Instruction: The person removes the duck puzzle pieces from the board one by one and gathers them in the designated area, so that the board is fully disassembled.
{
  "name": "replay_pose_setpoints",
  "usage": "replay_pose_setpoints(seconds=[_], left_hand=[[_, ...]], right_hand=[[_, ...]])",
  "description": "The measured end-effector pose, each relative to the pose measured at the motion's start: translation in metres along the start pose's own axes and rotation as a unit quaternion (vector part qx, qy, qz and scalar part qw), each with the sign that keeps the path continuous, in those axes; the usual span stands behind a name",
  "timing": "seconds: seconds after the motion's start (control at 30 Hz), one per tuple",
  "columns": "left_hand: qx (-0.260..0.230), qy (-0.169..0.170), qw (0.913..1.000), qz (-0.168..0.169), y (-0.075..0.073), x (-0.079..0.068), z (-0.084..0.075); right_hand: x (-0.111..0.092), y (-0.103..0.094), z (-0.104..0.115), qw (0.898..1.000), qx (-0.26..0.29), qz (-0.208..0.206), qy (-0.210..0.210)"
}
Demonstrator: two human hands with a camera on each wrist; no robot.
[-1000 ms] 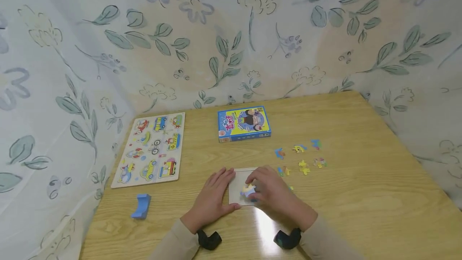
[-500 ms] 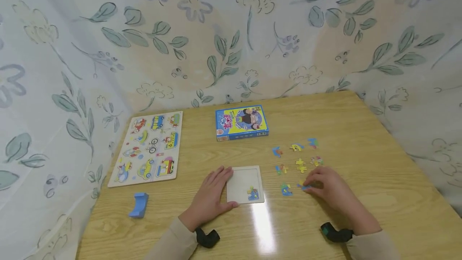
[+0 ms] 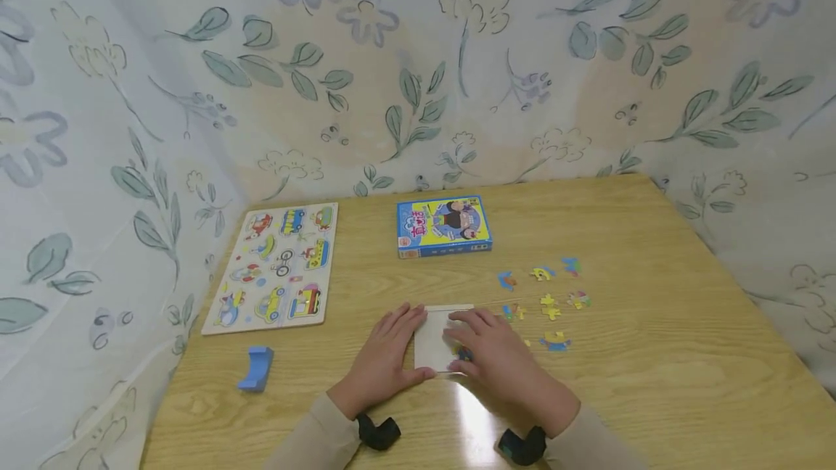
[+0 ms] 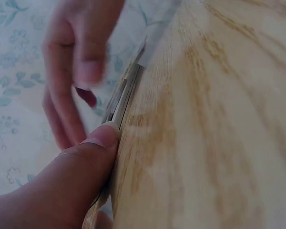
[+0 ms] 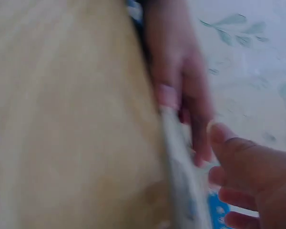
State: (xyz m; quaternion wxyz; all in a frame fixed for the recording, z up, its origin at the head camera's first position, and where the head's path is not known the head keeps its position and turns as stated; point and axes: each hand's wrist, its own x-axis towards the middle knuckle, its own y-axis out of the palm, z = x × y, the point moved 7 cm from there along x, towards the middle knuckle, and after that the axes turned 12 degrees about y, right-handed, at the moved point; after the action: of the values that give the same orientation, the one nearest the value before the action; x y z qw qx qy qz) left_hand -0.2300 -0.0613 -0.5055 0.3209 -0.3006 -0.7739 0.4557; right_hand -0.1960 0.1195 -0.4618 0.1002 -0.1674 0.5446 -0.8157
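Note:
My left hand (image 3: 381,360) rests at the left side of a small square puzzle tray (image 3: 429,336), fingers straight along one edge and the thumb at the near corner. In the left wrist view the thumb (image 4: 88,164) presses the tray's rim. Over the tray's right half is my right hand (image 3: 503,357), fingers loosely bent and nothing seen between them. It partly hides a blue and yellow jigsaw piece (image 3: 464,354) in the near right corner. Right of the hand lies a blue and yellow piece (image 3: 555,341) on the table.
Several loose jigsaw pieces (image 3: 549,306) lie in rows right of the tray. Behind stands a blue and yellow box (image 3: 444,227). To the left are a wooden vehicle puzzle board (image 3: 271,267) and a blue curved block (image 3: 257,368). Floral cloth surrounds the table.
My right hand carried a piece from over the tray to the table at the right, left it there, and came back over the tray. The left hand stayed at the tray's edge.

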Motion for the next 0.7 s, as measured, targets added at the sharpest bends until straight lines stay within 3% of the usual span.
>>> replay_pose_setpoints(seconds=[0.1,0.3,0.53,0.63,0.7], left_hand=[[0.007,0.005,1.0000,0.000,0.001,0.002,-0.002],[-0.002,0.002,1.0000,0.008,0.006,0.007,-0.004],[0.003,0.002,0.9999,0.010,0.003,0.007,-0.007],[0.000,0.000,1.0000,0.009,0.001,0.006,-0.007],[-0.001,-0.001,1.0000,0.010,0.001,0.005,-0.006]], right_hand=[[-0.001,0.014,0.007,0.999,0.010,0.032,0.005],[-0.008,0.011,0.003,0.998,0.056,-0.008,0.008],[-0.009,0.009,0.001,0.994,0.106,0.007,0.003],[-0.011,-0.003,-0.006,0.992,0.125,-0.011,0.004],[-0.015,-0.020,-0.017,0.990,0.131,-0.049,-0.007]])
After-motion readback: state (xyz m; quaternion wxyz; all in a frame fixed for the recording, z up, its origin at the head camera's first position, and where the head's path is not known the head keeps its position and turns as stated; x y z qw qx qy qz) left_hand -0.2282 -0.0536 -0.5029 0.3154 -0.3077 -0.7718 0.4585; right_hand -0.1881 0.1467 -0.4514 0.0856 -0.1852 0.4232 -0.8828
